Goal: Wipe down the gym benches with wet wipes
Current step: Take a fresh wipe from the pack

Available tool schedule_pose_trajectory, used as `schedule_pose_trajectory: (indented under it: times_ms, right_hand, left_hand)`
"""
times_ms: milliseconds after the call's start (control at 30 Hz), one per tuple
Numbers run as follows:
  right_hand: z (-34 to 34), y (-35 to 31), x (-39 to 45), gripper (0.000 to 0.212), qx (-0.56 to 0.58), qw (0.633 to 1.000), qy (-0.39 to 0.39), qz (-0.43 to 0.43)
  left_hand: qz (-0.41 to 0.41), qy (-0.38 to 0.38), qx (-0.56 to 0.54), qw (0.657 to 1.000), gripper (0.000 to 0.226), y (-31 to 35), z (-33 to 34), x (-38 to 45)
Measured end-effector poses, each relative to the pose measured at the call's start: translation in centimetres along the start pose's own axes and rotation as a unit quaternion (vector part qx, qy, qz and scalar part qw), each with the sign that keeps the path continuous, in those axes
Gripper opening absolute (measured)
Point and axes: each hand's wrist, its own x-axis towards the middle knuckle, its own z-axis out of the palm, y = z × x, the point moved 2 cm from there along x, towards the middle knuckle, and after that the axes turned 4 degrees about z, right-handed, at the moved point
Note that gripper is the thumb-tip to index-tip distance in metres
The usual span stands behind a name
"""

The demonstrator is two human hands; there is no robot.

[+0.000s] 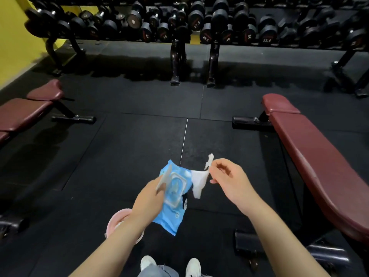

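Note:
My left hand (pixel 149 198) grips a blue pack of wet wipes (pixel 172 214) with its white lid flap open. Just to the right of the pack, my right hand (pixel 227 180) pinches a white wet wipe (pixel 197 181) that hangs out beside the pack's opening. A dark red padded gym bench (pixel 311 156) runs along my right side. Another dark red bench (pixel 22 114) stands at the left edge.
A pink bucket (pixel 117 220) sits on the black rubber floor under my left forearm. A long rack of black dumbbells (pixel 195 21) lines the back, with its legs (pixel 176 62) on the floor. My white shoes (pixel 147 262) show at the bottom. A yellow wall (pixel 14 47) is at the far left.

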Motion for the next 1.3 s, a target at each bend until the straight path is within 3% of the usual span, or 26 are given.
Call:
schedule_pose_trajectory:
  times_ms: [67,200,400,533,633,733,867,967,1033,1133,1300]
  right_hand:
    - [-1.0,1.0,0.0,0.013,-0.046,0.999,0.007,0.023]
    - [-1.8,3.0,-0.4,0.014,-0.035,0.993,0.032,0.104]
    - [0.3,4.7,-1.1,0.016,0.008,0.986,0.084,0.146]
    - [1.8,3.9,-1.7,0.020,0.016,0.986,0.140,0.090]
    - [2.1,2.8,-2.2,0.031,-0.017,0.989,0.144,0.018]
    - [2.3,2.4,-2.3,0.033,-0.037,0.990,0.135,0.013]
    - [2.8,2.3,-2.5,0.009,-0.069,0.994,0.087,0.025]
    - [3.3,3.1,-2.3,0.069,-0.258,0.964,0.058,-0.007]
    - [3.5,3.1,-2.1,0.090,-0.308,0.948,0.076,-0.007]
    - [3.6,3.5,-1.6,0.086,-0.251,0.963,0.088,0.043]
    - [3.4,4.8,-0.4,0.050,-0.051,0.990,0.050,0.121]
  left_hand:
    - [-0.016,0.029,-0.077,0.997,0.024,0.6,-0.9,-0.1]
    - [-0.025,0.074,-0.177,0.981,0.022,1.3,-1.9,-0.1]
    - [-0.017,0.069,-0.257,0.964,0.020,2.4,-1.6,-0.7]
    - [-0.011,0.055,-0.237,0.970,0.016,2.6,-0.6,-0.8]
    - [-0.011,0.049,-0.237,0.970,0.016,3.0,0.0,-1.2]
    - [-0.003,0.044,-0.242,0.969,0.017,3.3,0.3,-1.5]
    - [0.004,0.035,-0.242,0.970,0.017,3.7,0.5,-1.8]
    - [0.015,0.039,-0.236,0.971,0.018,3.9,0.6,-1.9]
    - [0.014,0.038,-0.237,0.971,0.018,3.9,0.6,-1.9]
    - [0.013,0.031,-0.246,0.969,0.020,3.9,0.5,-2.0]
    - [0.020,-0.004,-0.273,0.962,0.022,4.4,0.2,-2.5]
